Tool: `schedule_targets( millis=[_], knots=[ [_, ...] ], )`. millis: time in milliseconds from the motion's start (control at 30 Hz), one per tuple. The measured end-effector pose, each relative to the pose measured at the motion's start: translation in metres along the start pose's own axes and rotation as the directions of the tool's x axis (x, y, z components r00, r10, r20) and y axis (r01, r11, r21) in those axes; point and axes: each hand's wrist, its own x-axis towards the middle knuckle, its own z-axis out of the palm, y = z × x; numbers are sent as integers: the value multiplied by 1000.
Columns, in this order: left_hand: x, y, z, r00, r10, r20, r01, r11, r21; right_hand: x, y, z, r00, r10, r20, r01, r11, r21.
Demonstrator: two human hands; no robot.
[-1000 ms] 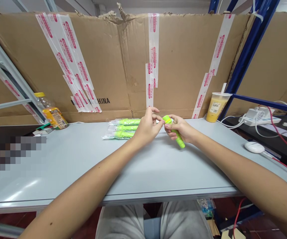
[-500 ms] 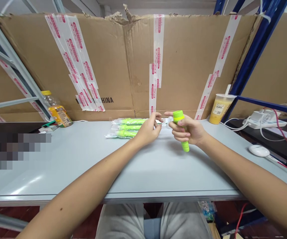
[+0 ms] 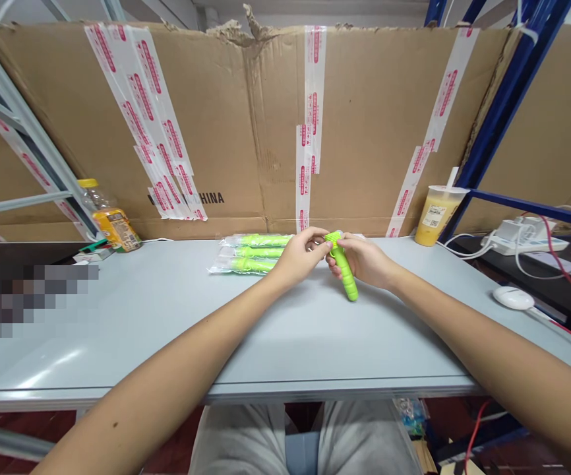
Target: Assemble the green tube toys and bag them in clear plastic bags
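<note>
A lime-green plastic tube [image 3: 349, 280], shaped like a small flashlight with a wider ribbed head, is held between my hands above the table. My right hand [image 3: 364, 258] wraps round it from the right, thumb near the head. From the left, my left hand [image 3: 302, 256] pinches at the ribbed head with thumb and fingertips. Whether a small part sits between those fingertips is hidden. Just left of my left hand, several similar green tubes in clear plastic bags [image 3: 253, 254] lie side by side. Behind my right hand a bit of something clear or white barely shows.
The grey table [image 3: 167, 343] runs up to a taped cardboard wall [image 3: 221, 132]. A juice bottle [image 3: 117, 227] stands at the back left, a drink cup [image 3: 436, 218] at the back right. Further right are a white mouse [image 3: 513, 298] and a power strip [image 3: 523, 241] with cables.
My right hand has moved left with the green tube, bringing its head to my left fingers. My left hand now touches the head; the clear pieces behind are mostly covered.
</note>
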Motion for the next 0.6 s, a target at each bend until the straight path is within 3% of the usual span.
schedule_targets(
  millis=[133,333,600],
  knots=[
    [3,-2,0,993,-116,26,119,981,-156,2,9,2,998,-32,-57,30,999,-19],
    [0,6,4,979,-204,-10,199,962,-188,4,15,0,973,-139,-185,103,976,-192],
    [1,9,4,984,-172,-48,161,969,-188,4,12,5,969,-104,-222,101,995,-27]
  ],
)
